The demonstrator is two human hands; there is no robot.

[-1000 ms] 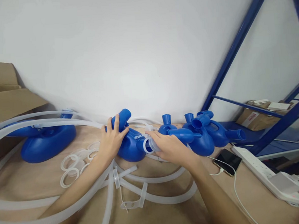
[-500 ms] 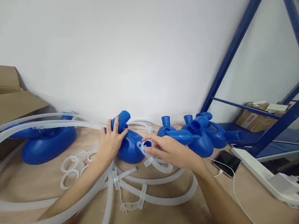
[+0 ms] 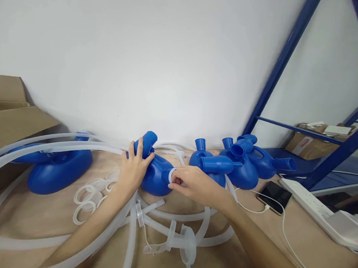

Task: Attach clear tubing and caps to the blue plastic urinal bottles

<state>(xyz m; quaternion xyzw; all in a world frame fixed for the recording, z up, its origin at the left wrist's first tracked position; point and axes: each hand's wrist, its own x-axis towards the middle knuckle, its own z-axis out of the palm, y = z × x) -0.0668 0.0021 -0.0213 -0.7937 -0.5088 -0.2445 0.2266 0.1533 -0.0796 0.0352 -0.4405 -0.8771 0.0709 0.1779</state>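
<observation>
My left hand (image 3: 133,163) is closed around the upturned blue neck of a blue plastic urinal bottle (image 3: 156,178), which rests on the table. At the bottle's short side spout, my right hand (image 3: 190,182) is closed with bent fingers on a white ring (image 3: 171,175) at the spout's mouth. The fingers partly hide the ring and the opening. Below my right hand, a translucent cap (image 3: 188,245) with a hose lies on the table. Several loose white rings (image 3: 84,213) lie to the left, behind my left forearm.
Several more blue bottles (image 3: 241,172) stand at the right, and another blue bottle (image 3: 59,173) at the left. Translucent hoses (image 3: 39,242) curl across the table. A cardboard box (image 3: 15,125), a phone (image 3: 274,196), a power strip (image 3: 319,210) and a blue rack (image 3: 287,57) surround the area.
My right hand has let go of the translucent cap with its hose, which now lies lower on the table. It has moved onto the spout's mouth. My left hand keeps its hold.
</observation>
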